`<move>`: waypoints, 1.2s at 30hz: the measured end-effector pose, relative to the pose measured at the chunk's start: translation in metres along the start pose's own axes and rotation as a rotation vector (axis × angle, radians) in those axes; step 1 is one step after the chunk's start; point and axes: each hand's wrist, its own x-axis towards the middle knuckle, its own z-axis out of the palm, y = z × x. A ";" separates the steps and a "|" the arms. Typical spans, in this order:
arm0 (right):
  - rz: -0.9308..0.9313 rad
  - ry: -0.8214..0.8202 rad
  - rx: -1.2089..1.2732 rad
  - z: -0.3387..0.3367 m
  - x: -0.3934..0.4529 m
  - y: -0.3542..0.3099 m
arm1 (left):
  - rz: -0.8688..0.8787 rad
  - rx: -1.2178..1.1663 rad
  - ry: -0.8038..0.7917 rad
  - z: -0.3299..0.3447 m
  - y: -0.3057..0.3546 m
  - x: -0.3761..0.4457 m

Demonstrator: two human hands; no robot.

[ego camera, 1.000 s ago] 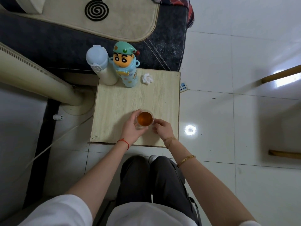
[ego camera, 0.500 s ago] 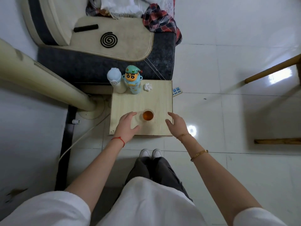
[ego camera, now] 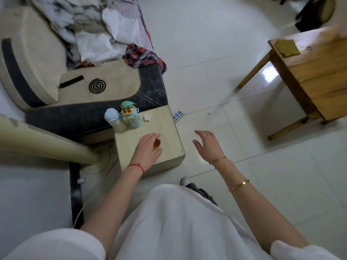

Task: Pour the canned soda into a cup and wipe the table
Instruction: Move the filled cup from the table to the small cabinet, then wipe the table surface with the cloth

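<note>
Standing near the front middle of the small pale wooden table [ego camera: 169,128], the clear cup of amber soda [ego camera: 156,143] has the left hand [ego camera: 147,150] curved around its left side, thumb below and fingers above it, though whether they actually press the cup cannot be told. The right hand [ego camera: 207,145] hangs off the table's right edge over the white tiled floor [ego camera: 206,72], fingers spread and holding nothing. At the table's far edge stand a white flask [ego camera: 114,120] and a cartoon-figure bottle [ego camera: 131,117], touching, with a crumpled white tissue [ego camera: 147,117] just beside them.

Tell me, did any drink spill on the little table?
No spill shows on the small wooden table. The cup stands upright with amber drink inside, the left hand around it. A crumpled tissue lies near the back.
</note>
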 end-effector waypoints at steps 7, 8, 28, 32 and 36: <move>0.097 0.179 0.084 -0.046 -0.040 0.036 | 0.191 0.066 -0.076 0.005 0.056 0.020; 0.108 0.207 0.097 -0.052 -0.045 0.042 | 0.216 0.070 -0.086 0.007 0.065 0.024; 0.316 0.451 0.135 -0.244 -0.160 0.305 | 0.601 0.120 -0.185 0.159 0.377 0.097; 0.364 0.499 0.125 -0.284 -0.187 0.363 | 0.657 0.120 -0.221 0.200 0.444 0.102; 0.415 0.538 0.171 -0.304 -0.204 0.411 | 0.712 0.156 -0.274 0.235 0.502 0.109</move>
